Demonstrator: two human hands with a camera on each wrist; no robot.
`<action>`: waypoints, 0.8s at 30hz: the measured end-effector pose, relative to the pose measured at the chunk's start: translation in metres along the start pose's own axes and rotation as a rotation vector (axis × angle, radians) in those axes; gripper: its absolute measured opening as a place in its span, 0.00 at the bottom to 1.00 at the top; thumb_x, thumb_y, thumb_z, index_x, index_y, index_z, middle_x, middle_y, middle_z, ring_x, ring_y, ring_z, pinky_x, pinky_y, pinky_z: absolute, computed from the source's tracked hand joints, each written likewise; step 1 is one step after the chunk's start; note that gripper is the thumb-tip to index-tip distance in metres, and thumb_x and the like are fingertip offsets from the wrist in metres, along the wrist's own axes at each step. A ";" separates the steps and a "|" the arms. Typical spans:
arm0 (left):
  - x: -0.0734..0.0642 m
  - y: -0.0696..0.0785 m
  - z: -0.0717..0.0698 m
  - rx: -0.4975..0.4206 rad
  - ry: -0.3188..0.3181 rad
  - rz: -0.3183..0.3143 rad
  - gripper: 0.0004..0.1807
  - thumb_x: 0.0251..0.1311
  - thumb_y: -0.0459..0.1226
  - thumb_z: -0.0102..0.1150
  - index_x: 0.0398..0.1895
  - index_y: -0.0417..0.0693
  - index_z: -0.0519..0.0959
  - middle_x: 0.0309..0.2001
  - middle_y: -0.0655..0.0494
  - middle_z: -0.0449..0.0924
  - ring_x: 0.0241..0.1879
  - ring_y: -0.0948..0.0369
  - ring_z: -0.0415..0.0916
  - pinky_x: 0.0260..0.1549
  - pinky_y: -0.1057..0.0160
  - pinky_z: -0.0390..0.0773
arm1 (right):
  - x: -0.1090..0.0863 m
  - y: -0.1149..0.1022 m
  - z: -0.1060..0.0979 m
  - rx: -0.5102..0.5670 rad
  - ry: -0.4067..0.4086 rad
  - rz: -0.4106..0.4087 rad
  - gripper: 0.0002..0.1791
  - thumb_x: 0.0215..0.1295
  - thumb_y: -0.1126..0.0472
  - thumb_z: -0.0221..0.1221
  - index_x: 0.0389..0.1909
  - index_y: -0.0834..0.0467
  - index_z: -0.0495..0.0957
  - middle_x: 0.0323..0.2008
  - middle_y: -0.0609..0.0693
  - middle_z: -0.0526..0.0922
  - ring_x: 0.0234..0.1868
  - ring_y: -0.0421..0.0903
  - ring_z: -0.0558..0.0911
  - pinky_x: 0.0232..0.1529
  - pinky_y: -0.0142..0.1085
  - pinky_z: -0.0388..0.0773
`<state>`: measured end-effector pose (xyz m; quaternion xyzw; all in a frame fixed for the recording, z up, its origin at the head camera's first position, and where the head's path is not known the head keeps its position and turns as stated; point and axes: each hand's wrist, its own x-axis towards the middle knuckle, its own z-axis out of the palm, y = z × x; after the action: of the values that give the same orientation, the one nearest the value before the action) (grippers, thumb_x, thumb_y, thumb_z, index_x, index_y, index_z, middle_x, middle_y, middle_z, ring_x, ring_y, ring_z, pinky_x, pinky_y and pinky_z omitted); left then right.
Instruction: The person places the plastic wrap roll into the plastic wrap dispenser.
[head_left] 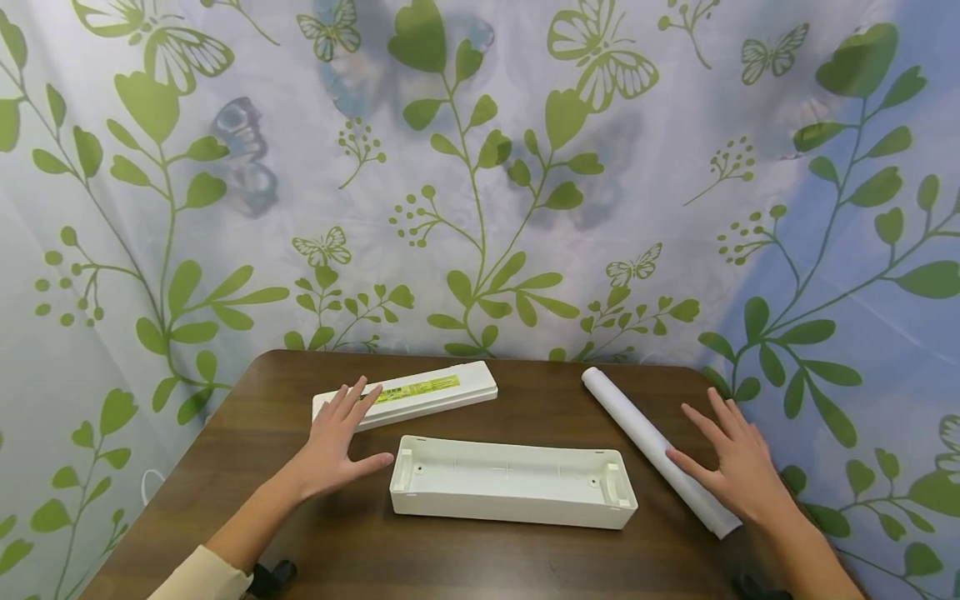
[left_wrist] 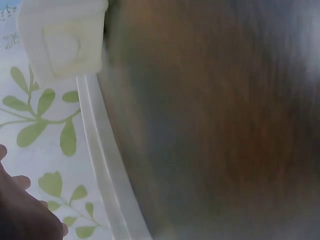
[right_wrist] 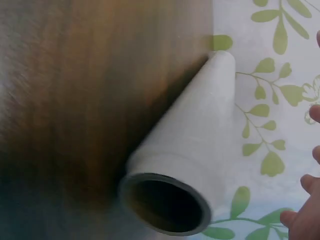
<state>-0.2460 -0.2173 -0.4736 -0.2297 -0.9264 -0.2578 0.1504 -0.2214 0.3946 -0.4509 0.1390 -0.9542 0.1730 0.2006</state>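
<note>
- We are locating the white open-topped plastic box at the middle of the table, where it is lying lengthwise from left to right, its cavity facing upward; an upright block is standing inside at each end.
- We are locating the white lid behind the box and to its left; it is lying flat, apart from the box, and is bearing a yellow printed label.
- We are locating the white hollow-cored roll to the right of the box, where it is lying at a slant, its near end pointing toward the right front.
- We are observing the left hand with fingers spread; in the head view its fingers are overlapping the lid, and we are not able to tell contact.
- We are observing the right hand with fingers spread, hovering just beside the roll.
- A cream sleeve is covering the left forearm.
- The brown wood-grain table is supporting all three items.
- A leaf-and-butterfly-print curtain is hanging behind the table.
</note>
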 end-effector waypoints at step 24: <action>-0.016 0.022 0.028 -0.590 -0.195 -0.146 0.49 0.66 0.47 0.66 0.83 0.52 0.48 0.82 0.47 0.48 0.80 0.41 0.47 0.73 0.31 0.54 | -0.036 -0.006 0.029 0.195 0.164 0.289 0.28 0.67 0.48 0.68 0.63 0.59 0.79 0.73 0.62 0.69 0.68 0.71 0.71 0.55 0.49 0.73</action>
<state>-0.2258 -0.1908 -0.4940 -0.2200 -0.8356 -0.5023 -0.0310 -0.1972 0.3847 -0.4902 0.0047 -0.9235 0.3022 0.2362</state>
